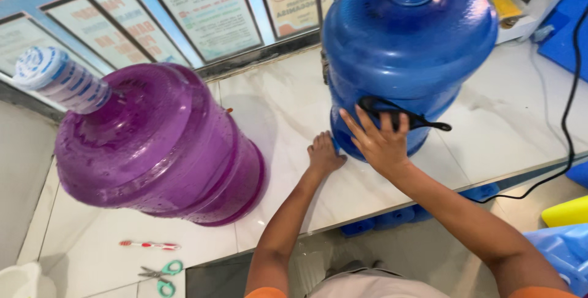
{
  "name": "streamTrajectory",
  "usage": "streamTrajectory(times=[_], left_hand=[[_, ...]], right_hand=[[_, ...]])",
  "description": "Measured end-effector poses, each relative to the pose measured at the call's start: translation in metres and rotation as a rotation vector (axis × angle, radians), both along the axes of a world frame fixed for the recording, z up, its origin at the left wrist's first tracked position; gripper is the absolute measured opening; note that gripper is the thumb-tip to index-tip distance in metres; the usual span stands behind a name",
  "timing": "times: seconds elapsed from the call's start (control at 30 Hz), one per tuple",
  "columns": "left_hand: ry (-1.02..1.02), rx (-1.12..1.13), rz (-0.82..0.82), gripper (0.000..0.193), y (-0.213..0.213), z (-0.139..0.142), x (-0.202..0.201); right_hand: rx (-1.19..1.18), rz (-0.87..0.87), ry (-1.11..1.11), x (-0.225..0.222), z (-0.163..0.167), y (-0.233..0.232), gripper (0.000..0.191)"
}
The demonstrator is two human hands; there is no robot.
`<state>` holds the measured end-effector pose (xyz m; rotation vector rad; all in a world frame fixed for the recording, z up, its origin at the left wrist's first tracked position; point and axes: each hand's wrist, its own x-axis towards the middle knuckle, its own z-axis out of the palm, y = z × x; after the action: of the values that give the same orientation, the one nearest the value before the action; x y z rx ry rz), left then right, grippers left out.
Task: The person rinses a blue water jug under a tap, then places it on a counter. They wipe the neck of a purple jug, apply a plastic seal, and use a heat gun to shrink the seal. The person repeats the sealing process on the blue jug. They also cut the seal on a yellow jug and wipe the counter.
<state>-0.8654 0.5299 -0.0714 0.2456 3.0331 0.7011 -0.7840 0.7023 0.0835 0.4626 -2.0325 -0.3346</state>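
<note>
Pressing a black tool against blue jug with right hand, grip closed; left hand flat, open on worktop; purple jug, scissors nearby.

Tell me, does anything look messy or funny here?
Nothing is spilled or broken. Both big jugs stand upright on the white counter. The right hand presses a black tool against the blue jug. Loose scissors and a toothbrush lie beside the purple jug.

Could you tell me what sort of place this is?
Probably a water-refill shop: a blue jug and a capped purple jug stand on a tiled counter, with posters in the window behind.
</note>
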Motion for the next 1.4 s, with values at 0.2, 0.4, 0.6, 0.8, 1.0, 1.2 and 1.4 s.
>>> streamTrajectory(times=[0.2,0.4,0.6,0.8,1.0,1.2,1.4], left_hand=[[0.245,0.017,-0.05,0.054,-0.017,0.004,0.02],[0.373,0.214,0.078,0.063,-0.091,0.027,0.045],[0.294,0.366,0.111,0.062,-0.124,0.05,0.075],[0.245,0.448,0.013,0.057,-0.103,0.07,0.086],[0.179,0.538,-0.005,0.057,-0.082,0.1,0.094],[0.223,0.608,0.003,0.055,-0.071,0.126,0.105],[0.27,0.557,0.111,0.046,-0.085,0.122,0.116]], right_hand=[[0.319,-0.434,-0.269,-0.085,0.045,-0.1,0.069],[0.862,-0.597,-0.626,-0.164,0.009,-0.147,0.07],[0.69,-0.442,-0.417,-0.073,-0.041,-0.094,0.064],[0.115,0.141,-0.026,0.026,-0.046,0.036,0.062],[0.141,0.129,-0.239,0.018,-0.082,0.018,0.062],[0.499,-0.416,-0.514,-0.067,-0.107,-0.099,0.061],[-0.017,0.068,-0.563,-0.016,-0.151,-0.033,0.051]])
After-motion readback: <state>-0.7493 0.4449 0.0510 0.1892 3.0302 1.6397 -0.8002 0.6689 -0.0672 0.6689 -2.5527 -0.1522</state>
